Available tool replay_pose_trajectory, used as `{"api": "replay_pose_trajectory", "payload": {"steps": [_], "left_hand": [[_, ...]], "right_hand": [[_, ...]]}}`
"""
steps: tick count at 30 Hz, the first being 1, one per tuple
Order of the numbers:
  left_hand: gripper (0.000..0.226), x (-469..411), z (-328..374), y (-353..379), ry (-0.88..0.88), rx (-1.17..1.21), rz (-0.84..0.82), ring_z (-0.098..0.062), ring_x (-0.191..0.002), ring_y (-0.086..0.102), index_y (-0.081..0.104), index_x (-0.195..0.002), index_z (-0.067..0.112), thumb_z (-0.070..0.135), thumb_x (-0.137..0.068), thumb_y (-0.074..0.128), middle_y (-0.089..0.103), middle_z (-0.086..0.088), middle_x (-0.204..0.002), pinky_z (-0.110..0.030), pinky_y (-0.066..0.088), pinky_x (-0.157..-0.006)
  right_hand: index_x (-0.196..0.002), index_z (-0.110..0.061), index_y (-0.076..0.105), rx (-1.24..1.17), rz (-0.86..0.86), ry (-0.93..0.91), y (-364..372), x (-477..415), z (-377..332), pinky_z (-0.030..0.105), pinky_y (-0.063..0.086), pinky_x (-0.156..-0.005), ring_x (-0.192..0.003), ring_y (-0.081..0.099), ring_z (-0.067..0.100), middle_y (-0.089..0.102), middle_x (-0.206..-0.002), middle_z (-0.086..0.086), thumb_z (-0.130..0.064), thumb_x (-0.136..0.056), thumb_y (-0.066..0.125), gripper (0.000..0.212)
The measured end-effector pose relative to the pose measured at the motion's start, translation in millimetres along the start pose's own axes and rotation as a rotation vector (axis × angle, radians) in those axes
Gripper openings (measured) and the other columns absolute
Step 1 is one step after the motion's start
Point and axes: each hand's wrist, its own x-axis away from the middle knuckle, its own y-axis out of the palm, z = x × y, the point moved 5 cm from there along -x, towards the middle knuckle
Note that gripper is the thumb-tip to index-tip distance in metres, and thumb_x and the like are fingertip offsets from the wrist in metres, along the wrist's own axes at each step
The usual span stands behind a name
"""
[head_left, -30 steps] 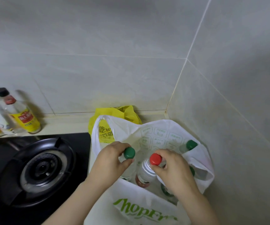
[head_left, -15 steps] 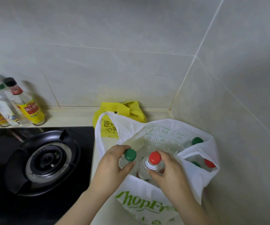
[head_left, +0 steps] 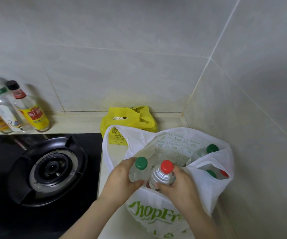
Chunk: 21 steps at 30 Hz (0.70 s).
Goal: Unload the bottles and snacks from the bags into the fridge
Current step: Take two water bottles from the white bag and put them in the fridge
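At six o'clock in the view, a white shopping bag [head_left: 206, 187] with green lettering is stood on the counter, its mouth open. At its near rim two clear bottles are held upright, side by side and touching, their bases hidden inside the bag. The green-capped bottle [head_left: 139, 170] is gripped by the left hand [head_left: 121, 178], fingers curled round its shoulder. The red-capped bottle [head_left: 162, 175], at three o'clock of it, is gripped by the right hand [head_left: 179, 186], fingers wrapped round its body. Deeper in the bag, at two to three o'clock of the hands, a second green-capped bottle [head_left: 206, 150] is leaned at the far rim, and a green cap [head_left: 211, 173] and a red cap [head_left: 224, 173] are seen lower down. A black gas burner [head_left: 52, 169] is seen at nine o'clock of the bag. A yellow bag [head_left: 129, 121] is set at twelve o'clock, against the tiled wall. Condiment bottles [head_left: 32, 112] are lined up at ten o'clock, blurred.
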Motion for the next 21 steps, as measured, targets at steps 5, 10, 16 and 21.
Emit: {"api": "replay_pose_trajectory", "payload": {"steps": [5,10,16,21], "left_hand": [[0.059,-3,1,-4,-0.005,0.081,-0.010,-0.004,-0.099,0.061,0.059,-0.118,0.031,0.032,-0.062,0.077,0.065,0.016,-0.108,-0.032,0.052,-0.089],[0.059,3,5,-18,0.028,0.122,0.026,-0.006,-0.096,0.062,0.060,-0.115,0.033,0.041,-0.057,0.073,0.067,0.016,-0.103,-0.034,0.053,-0.086],[0.050,10,30,-53,0.104,0.166,0.075,-0.002,-0.087,0.063,0.063,-0.107,0.035,0.036,-0.059,0.075,0.068,0.017,-0.095,-0.034,0.054,-0.079],[0.051,18,61,-96,0.199,0.234,0.156,-0.002,-0.087,0.066,0.064,-0.107,0.037,0.028,-0.059,0.080,0.070,0.020,-0.095,-0.038,0.056,-0.078]], "right_hand": [[-0.107,-0.034,0.064,0.010,0.024,-0.009,-2,3,-6,0.021,0.050,-0.077,-0.086,0.060,-0.002,0.067,-0.090,-0.022,-0.044,-0.058,0.080,0.053],[-0.102,-0.038,0.065,-0.026,0.073,-0.031,-18,6,-26,0.023,0.052,-0.077,-0.086,0.061,-0.004,0.069,-0.090,-0.022,-0.053,-0.058,0.079,0.049],[-0.078,-0.049,0.059,-0.113,0.154,-0.112,-52,19,-69,0.023,0.051,-0.074,-0.080,0.061,-0.006,0.066,-0.078,-0.026,-0.047,-0.057,0.083,0.033],[-0.088,-0.044,0.065,-0.250,0.215,-0.177,-80,30,-106,0.027,0.053,-0.081,-0.085,0.063,-0.007,0.070,-0.088,-0.025,-0.034,-0.059,0.085,0.037]]}}
